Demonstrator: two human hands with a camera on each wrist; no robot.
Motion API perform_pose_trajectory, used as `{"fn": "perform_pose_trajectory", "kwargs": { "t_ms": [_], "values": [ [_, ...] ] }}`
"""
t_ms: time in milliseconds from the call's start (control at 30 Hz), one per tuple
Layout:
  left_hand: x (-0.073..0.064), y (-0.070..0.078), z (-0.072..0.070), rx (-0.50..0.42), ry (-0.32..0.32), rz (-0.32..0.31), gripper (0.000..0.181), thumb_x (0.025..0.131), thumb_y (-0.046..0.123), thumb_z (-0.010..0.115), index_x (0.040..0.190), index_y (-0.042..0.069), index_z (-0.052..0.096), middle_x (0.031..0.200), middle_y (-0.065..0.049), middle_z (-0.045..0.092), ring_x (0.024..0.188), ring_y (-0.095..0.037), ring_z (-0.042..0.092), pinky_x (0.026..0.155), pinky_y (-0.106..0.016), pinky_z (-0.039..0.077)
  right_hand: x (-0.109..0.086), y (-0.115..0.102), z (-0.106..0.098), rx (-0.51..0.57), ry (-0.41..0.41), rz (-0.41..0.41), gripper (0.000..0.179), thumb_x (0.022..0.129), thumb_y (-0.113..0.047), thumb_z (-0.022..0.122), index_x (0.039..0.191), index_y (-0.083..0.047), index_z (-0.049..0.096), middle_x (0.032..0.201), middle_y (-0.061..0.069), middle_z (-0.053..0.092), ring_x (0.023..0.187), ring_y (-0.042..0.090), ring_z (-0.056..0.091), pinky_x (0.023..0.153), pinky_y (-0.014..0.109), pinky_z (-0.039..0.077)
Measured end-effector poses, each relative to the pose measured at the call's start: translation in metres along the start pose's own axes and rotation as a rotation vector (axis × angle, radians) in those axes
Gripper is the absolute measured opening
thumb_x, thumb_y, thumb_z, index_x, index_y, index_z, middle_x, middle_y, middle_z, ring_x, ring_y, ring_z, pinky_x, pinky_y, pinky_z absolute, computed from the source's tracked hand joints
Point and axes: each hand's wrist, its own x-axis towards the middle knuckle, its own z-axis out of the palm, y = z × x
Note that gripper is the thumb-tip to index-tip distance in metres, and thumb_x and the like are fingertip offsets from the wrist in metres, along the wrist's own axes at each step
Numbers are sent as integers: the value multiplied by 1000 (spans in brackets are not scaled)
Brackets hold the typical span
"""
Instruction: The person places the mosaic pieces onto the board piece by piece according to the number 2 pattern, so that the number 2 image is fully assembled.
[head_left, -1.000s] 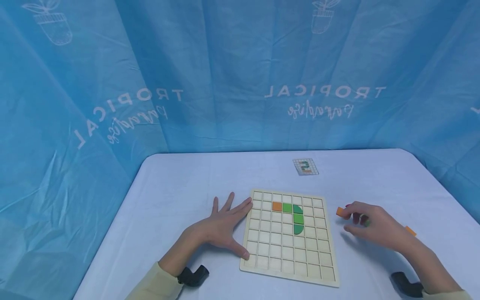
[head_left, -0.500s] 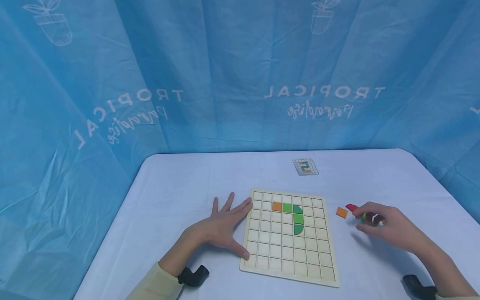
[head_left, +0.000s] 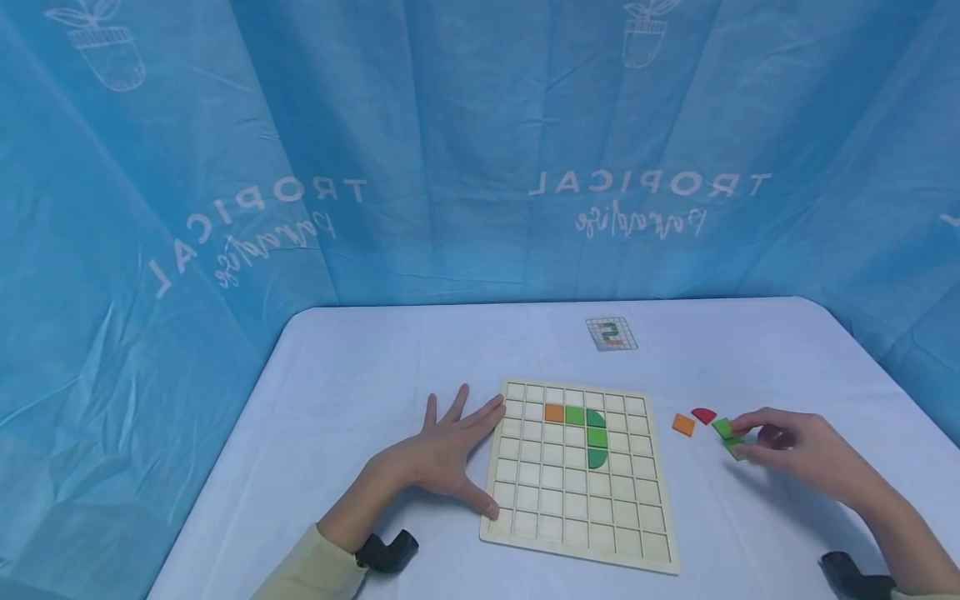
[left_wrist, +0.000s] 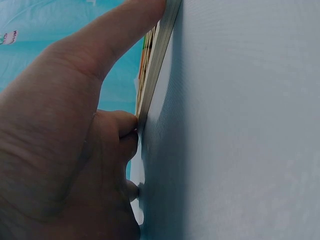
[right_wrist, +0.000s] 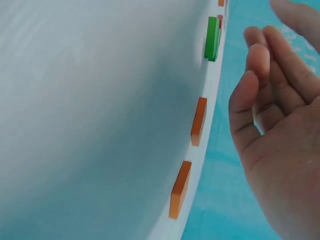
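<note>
My left hand (head_left: 442, 458) lies with fingers spread along the left side of a pale gridded board (head_left: 555, 517); thumb and index fingertips touch its edge. In the board's cells sit an orange square tile (head_left: 553, 413), green square tiles (head_left: 596, 438) and darker green rounded tiles (head_left: 597, 459). My right hand (head_left: 802, 450) hovers over two loose green tiles (head_left: 723, 428) to the right of the board, its fingers bent. The right wrist view shows nothing between those fingers, with the green pair (right_wrist: 212, 40) lying on the table apart from them.
A loose orange tile (head_left: 683, 425) and a red quarter-round tile (head_left: 703, 415) lie between board and right hand. Two more orange tiles (right_wrist: 198, 121) appear in the right wrist view. Behind the board lies a small pattern card (head_left: 611, 333). A blue curtain (head_left: 480, 167) hangs behind the white table.
My right hand has drawn back to the right, away from the orange tile, uncovering the red and green tiles. My left hand and the board have not moved.
</note>
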Motion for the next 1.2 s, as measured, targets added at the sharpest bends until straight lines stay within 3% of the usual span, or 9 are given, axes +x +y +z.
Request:
{"fn": "perform_pose_trajectory", "kwargs": {
  "t_ms": [400,667,800,1033,1200],
  "values": [
    [0,0,0,5,8,15,132,54,89,60,156,27,6,159,15,-6,142,-32,-18,102,-66,-15,-1,13,0,-17,-33,33,50,78,-39,79,115,-8,67,92,1,62,81,20,51,59,27,48],
    [0,-1,-1,0,5,14,132,54,89,61,156,26,6,159,15,-6,142,-32,-18,102,-66,-15,2,12,6,-45,-53,57,60,72,-43,83,116,-6,66,95,2,62,82,20,53,63,28,49],
    [0,-1,-1,0,7,12,132,54,89,60,156,26,6,159,15,-6,142,-32,-18,102,-66,-15,4,10,10,-65,-38,54,66,68,-47,83,115,-5,66,99,5,64,83,21,54,66,33,51],
    [0,-1,0,4,2,11,132,54,90,59,156,27,4,159,15,-7,142,-32,-18,102,-66,-16,4,11,12,-70,-22,34,60,70,-39,85,114,-2,66,107,14,65,93,29,60,77,48,54],
    [0,-1,0,5,-1,9,132,53,90,60,156,27,5,159,15,-7,142,-32,-18,102,-66,-16,3,11,13,-65,-13,22,57,72,-33,84,115,-1,65,107,13,66,92,28,60,77,47,54]
  ]
}}
